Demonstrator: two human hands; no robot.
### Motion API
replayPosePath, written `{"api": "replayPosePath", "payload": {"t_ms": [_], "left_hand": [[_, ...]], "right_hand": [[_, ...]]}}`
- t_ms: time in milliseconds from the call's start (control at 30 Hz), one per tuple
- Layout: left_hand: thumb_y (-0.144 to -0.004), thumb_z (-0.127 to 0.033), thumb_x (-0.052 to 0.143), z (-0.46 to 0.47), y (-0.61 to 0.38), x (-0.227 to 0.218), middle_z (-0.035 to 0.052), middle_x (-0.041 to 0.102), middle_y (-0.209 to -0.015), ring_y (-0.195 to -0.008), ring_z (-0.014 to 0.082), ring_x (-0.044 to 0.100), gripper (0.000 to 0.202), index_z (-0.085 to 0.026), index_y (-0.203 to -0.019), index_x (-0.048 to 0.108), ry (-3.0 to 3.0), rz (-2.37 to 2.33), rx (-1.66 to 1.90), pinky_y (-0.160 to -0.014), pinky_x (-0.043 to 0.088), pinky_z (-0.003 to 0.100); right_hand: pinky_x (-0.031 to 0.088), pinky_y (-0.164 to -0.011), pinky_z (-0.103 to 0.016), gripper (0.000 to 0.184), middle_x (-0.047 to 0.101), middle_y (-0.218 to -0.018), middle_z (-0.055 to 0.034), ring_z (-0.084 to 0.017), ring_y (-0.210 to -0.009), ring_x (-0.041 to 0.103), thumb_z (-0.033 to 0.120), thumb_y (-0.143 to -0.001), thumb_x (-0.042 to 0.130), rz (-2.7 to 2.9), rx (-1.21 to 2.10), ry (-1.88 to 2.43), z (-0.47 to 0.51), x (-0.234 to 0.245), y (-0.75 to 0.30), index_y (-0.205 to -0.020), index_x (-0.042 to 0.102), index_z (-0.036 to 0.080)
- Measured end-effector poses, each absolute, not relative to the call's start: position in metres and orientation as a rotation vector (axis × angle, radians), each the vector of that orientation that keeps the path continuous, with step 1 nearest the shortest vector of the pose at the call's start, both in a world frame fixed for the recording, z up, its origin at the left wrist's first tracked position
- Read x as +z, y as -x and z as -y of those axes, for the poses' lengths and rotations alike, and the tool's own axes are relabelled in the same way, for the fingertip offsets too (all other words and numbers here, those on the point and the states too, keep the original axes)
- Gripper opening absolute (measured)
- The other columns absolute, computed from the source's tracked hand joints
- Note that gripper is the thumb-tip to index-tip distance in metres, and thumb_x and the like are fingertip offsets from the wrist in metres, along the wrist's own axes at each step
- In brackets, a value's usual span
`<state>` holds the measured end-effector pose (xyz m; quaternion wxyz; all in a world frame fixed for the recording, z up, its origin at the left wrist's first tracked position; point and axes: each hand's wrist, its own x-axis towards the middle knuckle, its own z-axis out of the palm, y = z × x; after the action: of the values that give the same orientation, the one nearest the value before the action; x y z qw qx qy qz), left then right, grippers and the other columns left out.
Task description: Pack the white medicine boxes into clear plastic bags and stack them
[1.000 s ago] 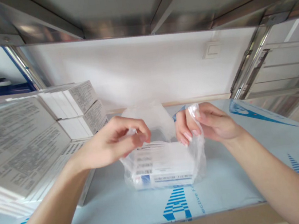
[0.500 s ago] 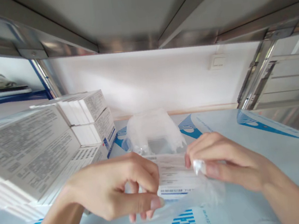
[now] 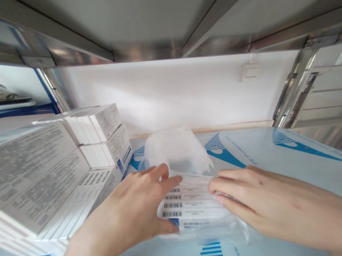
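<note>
Your hands close around a stack of white boxes (image 3: 190,203) on a steel storage shelf, the boxes' barcode labels facing you. The stack lies flat on the shelf's pale film printed in blue (image 3: 266,161), at the middle of the shelf, with a clear plastic bag (image 3: 174,150) bunched up just behind it. More clear plastic shows along the stack's near edge.

Your left hand (image 3: 122,212) is spread wide over the stack's left end, its fingers (image 3: 171,181) across the top edge and its thumb (image 3: 168,228) at the near edge, so the boxes sit between them in a light hold. Your right hand (image 3: 261,191) lies against the right end, its fingers (image 3: 219,184) nearly flat on the boxes and slightly apart. Its thumb is out of sight, so you cannot tell whether that hand has a real grip.

To your left, a large stack of white cartons (image 3: 33,184) with dense printed text stands just beside your left wrist, and a smaller stack of cartons (image 3: 105,132) sits beyond it, near the bag. A steel shelf (image 3: 144,18) runs overhead, held by a steel upright (image 3: 298,86) on the right. Behind the shelf is a white wall (image 3: 166,95) with a light switch (image 3: 249,72).
</note>
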<state>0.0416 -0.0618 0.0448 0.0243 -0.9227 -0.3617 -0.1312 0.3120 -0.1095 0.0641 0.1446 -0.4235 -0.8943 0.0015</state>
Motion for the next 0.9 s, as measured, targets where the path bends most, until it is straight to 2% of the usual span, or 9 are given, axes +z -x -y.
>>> {"api": "replayPosePath", "payload": {"t_ms": [100, 167, 200, 333, 533, 700, 800, 900], "left_hand": [[-0.075, -0.036, 0.083, 0.061, -0.053, 0.053, 0.0016, 0.065, -0.121, -0.117, 0.0252, 0.058, 0.059, -0.033, -0.129, 0.061, 3.078, 0.805, -0.441, -0.101, 0.046, 0.037], [-0.076, -0.035, 0.083, 0.06, -0.059, 0.058, 0.0, 0.063, -0.126, -0.119, 0.0193, 0.057, 0.056, -0.03, -0.128, 0.061, 3.252, 0.622, -0.425, -0.101, 0.046, 0.028], [-0.077, -0.034, 0.083, 0.059, -0.061, 0.059, 0.0005, 0.062, -0.129, -0.12, 0.0185, 0.057, 0.059, -0.029, -0.13, 0.06, 3.28, 0.597, -0.419, -0.101, 0.046, 0.027], [-0.075, -0.03, 0.083, 0.06, -0.061, 0.051, 0.0075, 0.063, -0.13, -0.12, 0.0279, 0.059, 0.069, -0.027, -0.138, 0.055, 3.076, 0.828, -0.353, -0.103, 0.046, 0.041], [-0.078, -0.047, 0.076, 0.066, -0.047, 0.042, 0.0129, 0.065, -0.128, -0.117, 0.0343, 0.06, 0.07, -0.024, -0.14, 0.054, 2.967, 1.144, -0.285, -0.1, 0.046, 0.05], [-0.082, -0.06, 0.065, 0.068, -0.034, 0.036, 0.0175, 0.063, -0.129, -0.115, 0.0369, 0.062, 0.078, -0.02, -0.147, 0.046, 2.926, 1.357, -0.283, -0.095, 0.049, 0.049], [-0.082, -0.065, 0.061, 0.068, -0.029, 0.03, 0.019, 0.062, -0.129, -0.114, 0.0364, 0.063, 0.084, -0.02, -0.15, 0.042, 2.927, 1.38, -0.332, -0.096, 0.049, 0.048], [-0.078, -0.065, 0.067, 0.067, -0.028, 0.026, 0.0181, 0.062, -0.128, -0.113, 0.0347, 0.064, 0.099, -0.024, -0.157, 0.025, 2.935, 1.38, -0.459, -0.096, 0.05, 0.046]], "right_hand": [[0.052, -0.074, -0.033, 0.013, 0.07, -0.095, -0.0025, -0.022, -0.089, 0.066, 0.026, -0.087, 0.059, 2.637, 0.134, 1.437, 0.107, 0.069, -0.316, -0.096, 0.068, 0.026], [0.052, -0.077, -0.035, 0.029, 0.07, -0.105, -0.0051, -0.025, -0.094, 0.066, 0.03, -0.078, 0.067, 2.634, 0.185, 1.536, 0.106, 0.073, -0.316, -0.106, 0.067, 0.025], [0.053, -0.078, -0.037, 0.038, 0.069, -0.109, -0.0066, -0.027, -0.095, 0.066, 0.032, -0.073, 0.07, 2.637, 0.194, 1.577, 0.106, 0.074, -0.315, -0.11, 0.066, 0.023], [0.052, -0.083, -0.044, 0.058, 0.068, -0.112, -0.0128, -0.035, -0.105, 0.063, 0.038, -0.065, 0.075, 2.674, 0.163, 1.681, 0.101, 0.075, -0.304, -0.119, 0.064, 0.019], [0.05, -0.087, -0.05, 0.046, 0.068, -0.104, -0.0154, -0.039, -0.103, 0.063, 0.037, -0.061, 0.079, 2.833, 0.189, 1.513, 0.08, 0.07, -0.279, -0.101, 0.067, 0.019], [0.051, -0.074, -0.046, 0.057, 0.068, -0.097, -0.012, -0.034, -0.088, 0.066, 0.056, -0.063, 0.073, 2.855, 0.275, 1.453, 0.068, 0.062, -0.267, -0.106, 0.062, 0.021], [0.05, -0.075, -0.042, 0.055, 0.066, -0.102, -0.0116, -0.031, -0.09, 0.065, 0.053, -0.064, 0.073, 2.824, 0.273, 1.392, 0.068, 0.059, -0.267, -0.107, 0.06, 0.021], [0.049, -0.077, -0.038, 0.055, 0.063, -0.109, -0.0103, -0.028, -0.095, 0.062, 0.046, -0.062, 0.076, 2.718, 0.307, 1.329, 0.074, 0.059, -0.271, -0.108, 0.059, 0.021]]}}
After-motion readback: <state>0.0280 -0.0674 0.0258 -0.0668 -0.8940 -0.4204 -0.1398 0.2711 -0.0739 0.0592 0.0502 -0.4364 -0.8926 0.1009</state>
